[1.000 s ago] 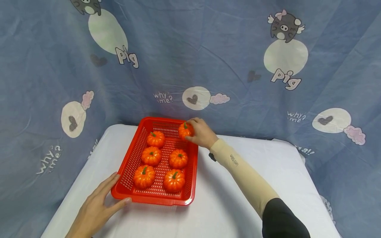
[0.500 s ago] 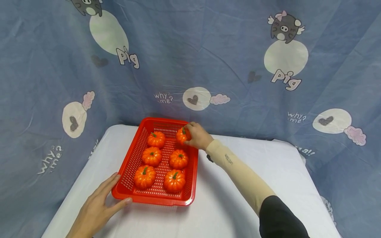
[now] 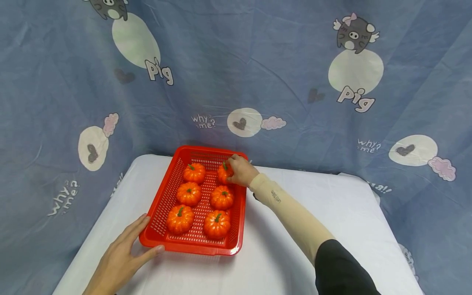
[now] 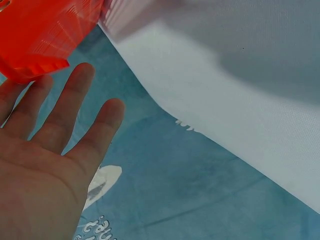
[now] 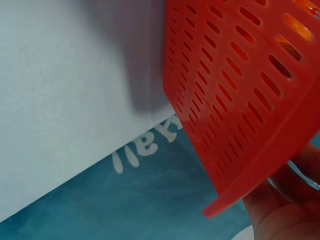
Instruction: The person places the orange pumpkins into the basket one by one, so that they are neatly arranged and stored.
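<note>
A red plastic basket (image 3: 189, 248) with slotted walls holds several small orange pumpkins with green stems, set in two columns. In its back right corner, my right hand (image 3: 243, 171) grips one pumpkin (image 3: 223, 173), partly covered by the fingers. The right wrist view shows that hand (image 5: 287, 215) reaching over the basket wall (image 5: 235, 95), which hides most of the fingers. My left hand (image 3: 119, 258) lies at the front left corner, thumb by the front rim, fingers along the left rim. In the left wrist view its fingers (image 4: 65, 112) are straight and spread beside the basket.
The basket stands on a table with a white cover (image 3: 295, 229). A blue cloth (image 3: 206, 61) printed with pigs and words hangs behind the table and at its sides. A pumpkin (image 3: 221, 197) sits just in front of the gripped one.
My right hand has moved down and slightly left with the pumpkin, deeper into the basket's back right corner. My left hand has stayed at the front left corner.
</note>
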A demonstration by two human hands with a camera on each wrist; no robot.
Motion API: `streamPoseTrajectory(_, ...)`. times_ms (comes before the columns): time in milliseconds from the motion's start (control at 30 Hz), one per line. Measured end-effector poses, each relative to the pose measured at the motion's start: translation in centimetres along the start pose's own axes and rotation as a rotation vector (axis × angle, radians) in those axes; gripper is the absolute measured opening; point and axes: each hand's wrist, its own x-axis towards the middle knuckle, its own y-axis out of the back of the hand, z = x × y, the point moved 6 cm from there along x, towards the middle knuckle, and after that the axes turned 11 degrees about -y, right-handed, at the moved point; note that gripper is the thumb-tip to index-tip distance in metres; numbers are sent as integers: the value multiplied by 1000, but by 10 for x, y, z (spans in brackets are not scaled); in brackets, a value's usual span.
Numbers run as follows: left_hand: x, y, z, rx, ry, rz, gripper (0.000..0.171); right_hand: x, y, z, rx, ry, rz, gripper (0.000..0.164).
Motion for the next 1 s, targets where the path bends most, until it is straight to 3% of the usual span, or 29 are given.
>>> streamPoseTrajectory(400, 1, 2, 2, 1, -13, 14, 109, 8, -14, 0, -99, 23, -16, 41)
streamPoseTrajectory(767, 1, 1, 2, 10, 6, -5, 113, 6, -17, -3, -147, -22, -44, 42)
streamPoseTrajectory(1000, 0, 1, 1, 1, -3, 9, 110, 0, -18, -7, -160, -7, -64, 40)
